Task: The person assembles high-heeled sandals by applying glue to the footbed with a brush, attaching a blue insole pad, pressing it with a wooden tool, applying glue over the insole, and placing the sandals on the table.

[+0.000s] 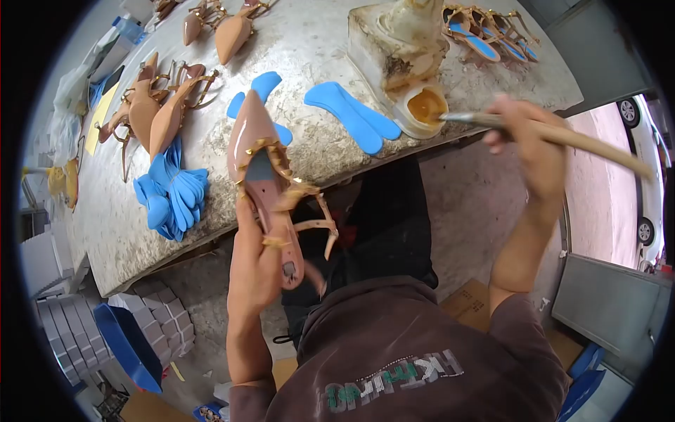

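My left hand (254, 260) is wrapped round a pointed, nude-coloured shoe (247, 137) with gold studs and straps, toe toward the table. Its inside faces up. In my right hand (526, 133) is a brush (598, 144) with a long wooden handle, partly smeared by motion. The brush's tip reaches the rim of a small pot (420, 130) of amber liquid at the table's front edge. Blue insoles (351, 116) lie flat between the shoe and the pot. More blue pieces (261, 88) rest behind the shoe's toe.
A pile of blue insoles (171, 200) sits at the table's left front. Pointed shoes (145, 112) stand behind it, others (234, 35) farther back. At the back right are shoes with blue insoles (481, 42). A stained block (394, 49) stands behind the pot.
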Demonstrator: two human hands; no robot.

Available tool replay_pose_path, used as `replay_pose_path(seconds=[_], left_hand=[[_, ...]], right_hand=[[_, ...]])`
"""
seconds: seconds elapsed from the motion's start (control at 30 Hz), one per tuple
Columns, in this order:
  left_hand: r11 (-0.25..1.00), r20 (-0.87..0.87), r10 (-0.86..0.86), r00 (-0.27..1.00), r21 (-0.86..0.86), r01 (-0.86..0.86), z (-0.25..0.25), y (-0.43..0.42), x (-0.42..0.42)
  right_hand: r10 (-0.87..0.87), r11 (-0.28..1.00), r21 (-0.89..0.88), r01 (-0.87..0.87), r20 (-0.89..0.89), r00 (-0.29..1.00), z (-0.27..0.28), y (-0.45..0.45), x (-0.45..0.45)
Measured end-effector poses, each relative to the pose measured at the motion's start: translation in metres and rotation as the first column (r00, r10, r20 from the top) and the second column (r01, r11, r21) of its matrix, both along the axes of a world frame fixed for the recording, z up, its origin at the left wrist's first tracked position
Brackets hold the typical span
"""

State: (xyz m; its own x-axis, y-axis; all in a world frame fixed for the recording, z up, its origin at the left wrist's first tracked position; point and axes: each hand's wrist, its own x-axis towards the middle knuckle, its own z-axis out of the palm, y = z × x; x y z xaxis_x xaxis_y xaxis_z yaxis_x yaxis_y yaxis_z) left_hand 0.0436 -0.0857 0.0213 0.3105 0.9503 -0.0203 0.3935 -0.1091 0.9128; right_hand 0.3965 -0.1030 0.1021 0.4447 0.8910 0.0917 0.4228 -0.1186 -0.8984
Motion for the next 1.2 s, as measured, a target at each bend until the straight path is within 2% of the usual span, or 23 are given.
replay_pose_path(seconds=[0.07,0.1,0.2,0.27,0.3,0.33,0.4,0.43,0.5,0.53,0.57,0.6,0.67,0.7,0.77,0.8,0.83,0.9,0.93,0.97,1.03,1.1,1.2], left_hand=[[0.801,0.282,0.344,0.896,-0.586,-0.123,0.031,-0.006,0.02],[0.806,0.336,0.252,0.908,-0.592,-0.005,0.016,-0.001,0.015],[0.825,0.418,0.381,0.825,-0.557,-0.098,-0.016,-0.011,0.036],[0.847,0.518,0.323,0.792,-0.532,0.002,-0.025,-0.011,0.034],[0.869,0.616,0.28,0.736,-0.489,0.079,-0.03,-0.012,0.036],[0.881,0.602,0.337,0.724,-0.473,-0.016,-0.031,-0.015,0.047],[0.904,0.61,0.216,0.762,-0.42,0.08,-0.038,-0.018,0.044],[0.91,0.623,0.148,0.769,-0.39,0.141,-0.039,-0.015,0.045],[0.922,0.645,0.259,0.72,-0.388,0.016,-0.025,-0.014,0.067],[0.907,0.554,0.195,0.809,-0.416,0.066,-0.02,-0.007,0.061],[0.891,0.588,0.234,0.774,-0.449,0.071,-0.016,-0.007,0.063],[0.874,0.615,0.262,0.743,-0.478,0.087,-0.016,-0.005,0.068],[0.879,0.663,0.341,0.666,-0.477,0.025,-0.019,-0.003,0.076],[0.864,0.689,0.371,0.623,-0.502,0.041,-0.016,-0.003,0.076],[0.861,0.704,0.33,0.629,-0.498,0.105,-0.016,-0.001,0.07],[0.85,0.736,0.388,0.555,-0.518,0.093,-0.017,-0.001,0.072],[0.839,0.762,0.444,0.471,-0.538,0.079,-0.016,0.0,0.075],[0.8,0.716,0.513,0.474,-0.599,0.038,-0.01,-0.002,0.074],[0.817,0.69,0.432,0.581,-0.573,0.074,-0.013,-0.002,0.068],[0.829,0.655,0.34,0.675,-0.548,0.113,-0.016,-0.001,0.063],[0.827,0.645,0.337,0.685,-0.552,0.112,-0.019,0.0,0.063],[0.846,0.744,0.435,0.507,-0.531,0.052,-0.019,0.0,0.07],[0.858,0.759,0.322,0.567,-0.487,0.164,-0.031,-0.001,0.056]], right_hand=[[0.014,0.97,0.245,-0.012,-0.005,1.0,0.015,-0.013,0.005],[0.013,0.971,0.238,-0.011,-0.006,1.0,0.013,-0.009,0.006],[-0.029,0.97,0.242,0.009,0.08,0.996,0.011,-0.003,0.008],[0.012,0.996,-0.089,-0.008,0.043,0.999,0.016,-0.017,0.012],[-0.097,0.956,0.285,0.068,0.088,0.991,0.011,-0.041,0.027],[-0.072,0.964,0.262,0.048,0.083,0.994,0.011,-0.041,0.048],[-0.276,0.821,0.557,0.126,0.194,0.942,0.01,-0.029,0.078],[-0.211,0.946,0.228,0.23,-0.105,0.972,-0.014,-0.015,0.088],[-0.047,0.941,0.222,0.255,-0.661,0.749,-0.05,-0.047,0.081],[0.232,0.92,0.391,0.038,-0.618,0.752,-0.036,-0.048,0.05],[0.46,0.843,0.52,-0.139,-0.562,0.688,-0.026,-0.061,0.01],[0.018,0.819,0.556,-0.143,0.225,0.974,-0.042,-0.078,-0.007],[-0.038,0.622,0.62,-0.478,0.634,0.773,-0.032,-0.047,-0.071],[-0.044,0.633,0.624,-0.459,0.621,0.783,-0.037,-0.043,-0.096],[0.115,0.823,0.519,-0.233,0.248,0.962,-0.043,-0.035,-0.135],[0.149,0.898,0.413,-0.149,0.032,0.988,-0.046,-0.03,-0.149],[0.113,0.921,0.369,-0.123,0.048,0.992,-0.055,-0.021,-0.157],[0.075,0.924,0.363,-0.118,0.132,0.988,-0.087,0.007,-0.164],[0.064,0.904,0.403,-0.141,0.197,0.978,-0.106,0.024,-0.164],[0.078,0.87,0.467,-0.157,0.184,0.98,-0.119,0.035,-0.163],[0.098,0.906,0.409,-0.111,0.051,0.994,-0.114,0.033,-0.167],[0.096,0.933,0.35,-0.087,-0.008,0.995,-0.115,0.033,-0.166],[0.138,0.916,0.384,-0.118,-0.024,0.99,-0.114,0.035,-0.163]])
